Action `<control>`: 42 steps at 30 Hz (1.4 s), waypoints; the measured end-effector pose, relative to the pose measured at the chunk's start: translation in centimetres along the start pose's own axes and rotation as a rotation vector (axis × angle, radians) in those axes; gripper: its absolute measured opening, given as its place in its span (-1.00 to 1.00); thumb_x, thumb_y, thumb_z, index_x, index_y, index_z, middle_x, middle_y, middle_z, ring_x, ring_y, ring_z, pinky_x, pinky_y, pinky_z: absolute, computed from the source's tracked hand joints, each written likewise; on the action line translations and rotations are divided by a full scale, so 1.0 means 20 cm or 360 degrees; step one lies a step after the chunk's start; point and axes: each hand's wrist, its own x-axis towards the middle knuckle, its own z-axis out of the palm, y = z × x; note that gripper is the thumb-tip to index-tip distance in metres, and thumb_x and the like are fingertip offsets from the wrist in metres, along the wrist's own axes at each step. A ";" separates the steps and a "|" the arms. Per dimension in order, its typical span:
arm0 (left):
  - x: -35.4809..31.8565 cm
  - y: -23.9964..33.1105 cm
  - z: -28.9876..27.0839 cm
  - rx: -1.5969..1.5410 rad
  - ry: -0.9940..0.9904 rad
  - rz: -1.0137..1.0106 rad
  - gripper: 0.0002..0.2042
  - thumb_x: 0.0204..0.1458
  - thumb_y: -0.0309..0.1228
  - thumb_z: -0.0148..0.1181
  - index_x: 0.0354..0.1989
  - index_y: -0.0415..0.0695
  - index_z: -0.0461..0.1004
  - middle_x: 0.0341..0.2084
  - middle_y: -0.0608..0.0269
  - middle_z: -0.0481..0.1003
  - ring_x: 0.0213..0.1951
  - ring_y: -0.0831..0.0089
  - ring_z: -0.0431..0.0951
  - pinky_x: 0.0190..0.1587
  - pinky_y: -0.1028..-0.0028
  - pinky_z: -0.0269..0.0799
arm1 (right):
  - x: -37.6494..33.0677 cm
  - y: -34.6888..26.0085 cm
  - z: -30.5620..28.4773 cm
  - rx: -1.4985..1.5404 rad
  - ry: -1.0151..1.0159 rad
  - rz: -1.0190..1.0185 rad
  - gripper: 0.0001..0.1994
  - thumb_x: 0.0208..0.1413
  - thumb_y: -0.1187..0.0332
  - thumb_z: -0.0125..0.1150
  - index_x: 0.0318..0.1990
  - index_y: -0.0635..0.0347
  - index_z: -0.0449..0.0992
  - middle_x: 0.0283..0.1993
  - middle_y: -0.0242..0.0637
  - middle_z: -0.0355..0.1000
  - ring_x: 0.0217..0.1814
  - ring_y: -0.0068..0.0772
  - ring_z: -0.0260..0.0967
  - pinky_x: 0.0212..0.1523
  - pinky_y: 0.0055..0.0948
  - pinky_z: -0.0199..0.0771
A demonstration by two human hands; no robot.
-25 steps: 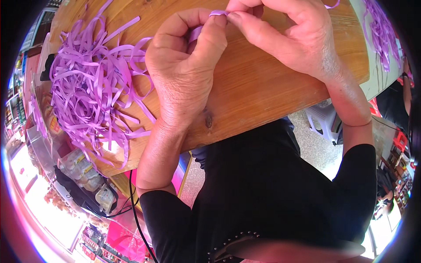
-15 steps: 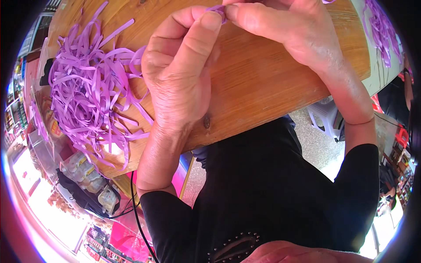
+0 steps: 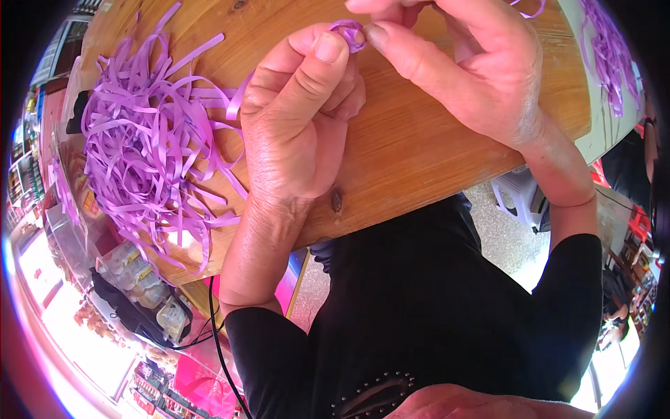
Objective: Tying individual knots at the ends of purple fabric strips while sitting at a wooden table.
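A small coil of purple ribbon [image 3: 353,33] is pinched between the thumb and fingers of my left hand [image 3: 296,119], above the wooden table [image 3: 419,146]. The coil stands out past the thumb tip. My right hand [image 3: 481,77] is just to its right, with the thumb tip close beside the coil and the forefinger raised apart from the thumb. Whether the thumb touches the ribbon I cannot tell. Left of my left hand lies a large tangled heap of purple ribbon strips [image 3: 157,146], some ends reaching close to my wrist.
More purple ribbon [image 3: 607,56] hangs over a pale surface [image 3: 607,136] at the far right. A white plastic stool [image 3: 515,195] stands below the table's near edge. At lower left are clear plastic packages [image 3: 143,283] and a black cable [image 3: 213,314].
Both hands have come slightly nearer. My right thumb and forefinger have parted, and the purple coil now shows more fully in my left hand.
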 end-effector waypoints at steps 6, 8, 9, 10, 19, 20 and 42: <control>-0.01 0.00 0.03 0.0037 0.0119 0.0019 -0.85 0.09 -0.44 0.10 -0.26 -0.27 0.46 -0.67 0.49 0.27 -0.63 0.68 0.10 -0.54 0.63 0.03 | 0.02 -0.01 -0.04 -0.0085 -0.0094 -0.0139 -0.86 -0.10 0.60 0.20 -0.32 0.33 0.48 -0.42 -0.23 0.41 -0.43 -0.40 0.36 -0.46 -0.56 0.32; -0.01 0.00 0.01 0.0214 -0.0007 0.0005 -0.84 0.13 -0.44 0.00 -0.21 -0.25 0.43 -0.58 0.47 0.27 -0.54 0.69 0.16 -0.35 0.62 0.25 | 0.02 0.00 -0.04 -0.0127 -0.0098 -0.0168 -0.87 -0.10 0.60 0.20 -0.32 0.33 0.49 -0.42 -0.24 0.41 -0.43 -0.41 0.36 -0.46 -0.56 0.32; -0.01 0.00 0.02 0.0211 -0.0012 0.0001 -0.84 0.13 -0.44 0.00 -0.21 -0.25 0.43 -0.58 0.47 0.27 -0.54 0.69 0.16 -0.35 0.62 0.25 | 0.02 0.00 -0.05 -0.0164 -0.0106 -0.0198 -0.87 -0.10 0.59 0.20 -0.33 0.32 0.49 -0.43 -0.25 0.41 -0.43 -0.42 0.36 -0.46 -0.56 0.32; -0.01 0.00 0.02 0.0166 0.0023 0.0020 -0.86 0.10 -0.46 0.05 -0.23 -0.25 0.45 -0.61 0.47 0.29 -0.59 0.68 0.15 -0.46 0.63 0.12 | 0.02 -0.01 -0.05 -0.0161 -0.0106 -0.0200 -0.87 -0.10 0.59 0.20 -0.33 0.32 0.49 -0.43 -0.25 0.41 -0.43 -0.42 0.36 -0.46 -0.56 0.32; -0.03 0.02 0.12 0.0670 0.0091 0.0269 -0.84 0.07 -0.54 0.04 -0.17 -0.29 0.42 -0.55 0.40 0.36 -0.55 0.71 0.19 -0.48 0.67 0.11 | 0.01 0.02 -0.07 0.0179 -0.0147 0.0268 -0.93 -0.04 0.58 0.16 -0.36 0.31 0.46 -0.42 -0.30 0.40 -0.42 -0.53 0.37 -0.44 -0.63 0.31; -0.03 0.01 0.14 0.0792 0.0118 0.0351 -0.84 0.05 -0.57 0.07 -0.19 -0.28 0.43 -0.54 0.39 0.38 -0.56 0.72 0.19 -0.51 0.68 0.09 | 0.00 0.09 -0.05 0.0163 -0.0112 0.0011 -0.94 -0.02 0.57 0.16 -0.36 0.31 0.46 -0.42 -0.30 0.40 -0.41 -0.55 0.37 -0.43 -0.63 0.31; -0.05 0.00 0.06 0.0844 0.0219 0.0396 -0.84 -0.01 -0.63 0.13 -0.23 -0.28 0.44 -0.51 0.38 0.42 -0.57 0.73 0.25 -0.56 0.75 0.09 | 0.08 0.37 0.09 0.0636 -0.0094 -0.1156 -0.92 0.03 0.51 0.14 -0.32 0.34 0.45 -0.40 -0.29 0.42 -0.39 -0.62 0.37 -0.39 -0.72 0.34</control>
